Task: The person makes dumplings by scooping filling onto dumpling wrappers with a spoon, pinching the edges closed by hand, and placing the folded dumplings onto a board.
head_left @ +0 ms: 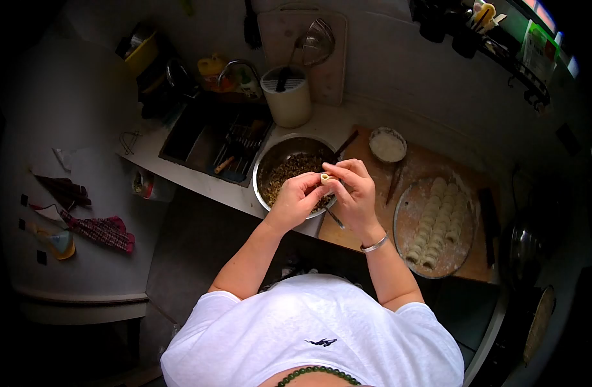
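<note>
Between the fingertips of both hands is a small dumpling (325, 178), pale, with a rounded opening at its top. My left hand (298, 200) pinches it from the left. From the right, my right hand (353, 193) grips the same dumpling, with a bangle on that wrist. Both hands are over the right side of a metal bowl (258, 169) holding dark chopped filling (284, 173). A utensil handle (333, 218) sticks out at the bowl's front rim, partly hidden by my hands.
Right of my hands, a floured round tray (408, 216) carries rows of finished dumplings (436, 216) on a wooden board (347, 235). Behind stand a small bowl of flour (387, 145) and a rolling pin (394, 183). A sink (202, 145) and white bucket (288, 103) are to the left.
</note>
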Demonstrator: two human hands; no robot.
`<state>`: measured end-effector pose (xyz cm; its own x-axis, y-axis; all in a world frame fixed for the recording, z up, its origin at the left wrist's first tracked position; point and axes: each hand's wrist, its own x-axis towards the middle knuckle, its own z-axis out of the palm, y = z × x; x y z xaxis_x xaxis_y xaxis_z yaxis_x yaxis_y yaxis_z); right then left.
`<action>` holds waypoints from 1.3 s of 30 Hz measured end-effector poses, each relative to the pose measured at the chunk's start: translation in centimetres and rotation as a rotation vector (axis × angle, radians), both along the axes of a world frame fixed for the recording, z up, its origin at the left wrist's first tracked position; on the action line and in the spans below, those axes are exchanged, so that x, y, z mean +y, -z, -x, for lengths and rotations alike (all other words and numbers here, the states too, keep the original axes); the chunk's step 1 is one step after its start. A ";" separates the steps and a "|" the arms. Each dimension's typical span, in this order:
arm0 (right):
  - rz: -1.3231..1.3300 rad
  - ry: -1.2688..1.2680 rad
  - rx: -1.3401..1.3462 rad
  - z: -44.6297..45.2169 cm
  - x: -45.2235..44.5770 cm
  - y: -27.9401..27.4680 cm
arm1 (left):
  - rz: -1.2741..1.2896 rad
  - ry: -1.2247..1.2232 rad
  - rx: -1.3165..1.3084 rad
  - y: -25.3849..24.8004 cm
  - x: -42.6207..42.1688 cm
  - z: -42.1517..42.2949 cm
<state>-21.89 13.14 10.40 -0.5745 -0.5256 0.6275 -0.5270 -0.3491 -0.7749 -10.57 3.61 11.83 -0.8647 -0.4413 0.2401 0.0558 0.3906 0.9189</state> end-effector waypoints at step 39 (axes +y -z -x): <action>-1.387 0.434 0.666 26.7 -3.3 19.5 | -1.290 -0.041 0.085 6.9 0.5 3.9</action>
